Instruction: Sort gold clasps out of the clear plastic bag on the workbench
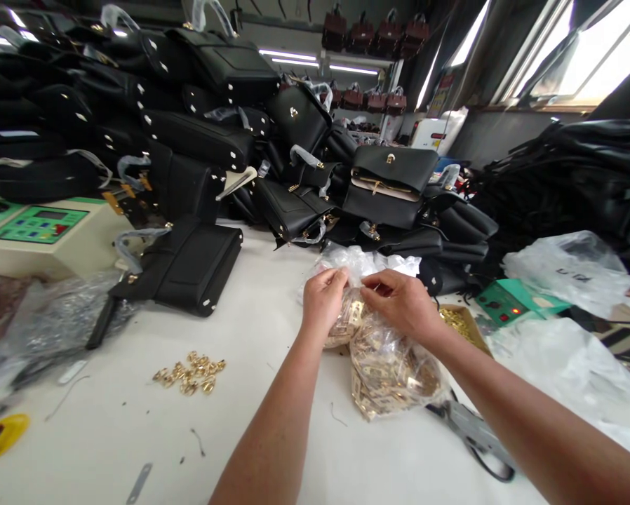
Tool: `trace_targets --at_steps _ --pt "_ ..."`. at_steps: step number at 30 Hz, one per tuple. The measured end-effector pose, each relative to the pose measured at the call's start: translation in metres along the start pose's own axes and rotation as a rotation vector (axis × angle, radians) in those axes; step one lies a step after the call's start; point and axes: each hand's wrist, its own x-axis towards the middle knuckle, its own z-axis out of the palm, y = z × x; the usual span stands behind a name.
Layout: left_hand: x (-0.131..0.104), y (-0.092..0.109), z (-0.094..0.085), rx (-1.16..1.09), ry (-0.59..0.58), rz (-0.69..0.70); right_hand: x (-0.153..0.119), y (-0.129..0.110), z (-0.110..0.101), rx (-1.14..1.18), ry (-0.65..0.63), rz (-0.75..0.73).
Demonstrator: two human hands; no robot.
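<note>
— What lies closest?
— Two bare forearms over the white tabletop (136, 421). The left hand (323, 298) and right hand (402, 301) meet at a clear plastic bag (393, 368) of gold fittings, fingers pinched narrow on its gathered top.
— Anything beside it?
— Loose gold clasps (189, 372) to the left; black handbags (199, 263) behind.

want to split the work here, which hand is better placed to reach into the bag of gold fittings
Right, probably. The right hand sits over the clear plastic bag of gold fittings at its gathered opening, while the left hand pinches the bag's edge and steadies it.
</note>
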Motion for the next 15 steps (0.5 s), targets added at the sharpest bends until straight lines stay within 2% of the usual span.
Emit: trace_targets --at_steps 6,15 --pt "0.000 0.001 0.000 -0.003 -0.010 -0.001 0.004 0.001 0.000 0.025 -0.039 0.065" --pt "-0.001 -0.003 0.002 0.078 -0.003 0.054 0.004 -0.021 -0.010 0.065 -0.140 0.081"
